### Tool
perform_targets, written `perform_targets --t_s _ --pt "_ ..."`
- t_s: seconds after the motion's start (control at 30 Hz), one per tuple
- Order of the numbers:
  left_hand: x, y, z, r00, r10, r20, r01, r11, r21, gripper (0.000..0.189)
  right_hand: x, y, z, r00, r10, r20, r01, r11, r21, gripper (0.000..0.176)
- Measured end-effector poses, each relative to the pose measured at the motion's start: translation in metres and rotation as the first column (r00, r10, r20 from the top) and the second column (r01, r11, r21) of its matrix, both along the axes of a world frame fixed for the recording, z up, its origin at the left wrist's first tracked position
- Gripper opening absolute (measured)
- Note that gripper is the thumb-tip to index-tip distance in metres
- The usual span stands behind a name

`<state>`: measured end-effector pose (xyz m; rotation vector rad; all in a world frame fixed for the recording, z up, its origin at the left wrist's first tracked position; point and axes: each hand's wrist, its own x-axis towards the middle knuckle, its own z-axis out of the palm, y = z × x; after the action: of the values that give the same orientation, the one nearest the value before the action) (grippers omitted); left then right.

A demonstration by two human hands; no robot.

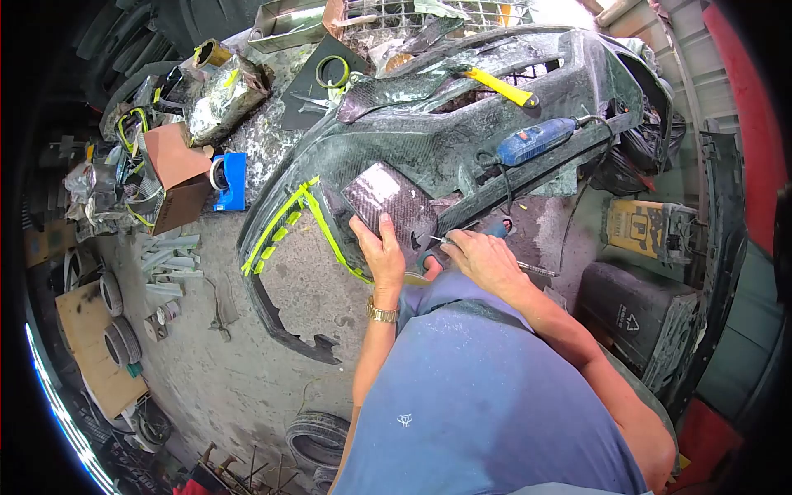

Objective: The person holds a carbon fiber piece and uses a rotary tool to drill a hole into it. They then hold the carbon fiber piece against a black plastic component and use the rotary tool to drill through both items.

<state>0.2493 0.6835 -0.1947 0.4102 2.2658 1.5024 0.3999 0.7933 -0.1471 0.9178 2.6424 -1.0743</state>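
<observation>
A glossy carbon-fibre piece (386, 196) lies against the large dusty dark bumper-like part (363, 147). My left hand (382, 250) holds its lower left edge, thumb and fingers on the surface. At the piece's lower right, my right hand (478, 257) is closed round a slim rotary tool (536, 269), whose thin tip points left at the piece's edge. Yellow-green tape (322, 223) runs along the bumper part left of the piece. A blue power tool (536, 142) and a yellow-handled tool (499, 86) rest on the bumper part above my hands.
A blue tape dispenser (233, 181) and a cardboard box (177, 206) stand at the left. A green tape roll (332, 72) lies on a dark sheet. Tyres (318, 439) are on the floor below. A black bin (635, 309) and a yellow box (639, 224) stand right, near a hanging cable.
</observation>
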Motion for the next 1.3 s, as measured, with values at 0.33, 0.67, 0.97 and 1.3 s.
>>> perform_targets --t_s 0.33,0.67,0.97,1.3 --pt "0.002 0.005 0.008 1.0 0.019 0.003 -0.019 0.999 0.039 0.059 -0.009 0.004 0.001 0.999 0.032 -0.01 -0.032 0.999 -0.005 0.03" --pt "0.003 0.007 0.011 1.0 0.019 -0.02 -0.018 0.999 0.032 0.055 -0.012 0.004 0.003 0.999 0.044 0.021 -0.045 0.999 0.013 0.03" --pt "0.004 0.008 0.011 0.999 0.032 -0.022 -0.031 0.998 0.057 0.053 -0.011 0.003 0.0 0.998 0.054 0.016 -0.054 0.999 0.001 0.029" --pt "0.005 0.009 0.01 0.999 0.043 -0.029 -0.041 0.997 0.067 0.054 -0.007 0.001 -0.004 0.999 0.041 -0.03 -0.042 0.999 -0.017 0.029"
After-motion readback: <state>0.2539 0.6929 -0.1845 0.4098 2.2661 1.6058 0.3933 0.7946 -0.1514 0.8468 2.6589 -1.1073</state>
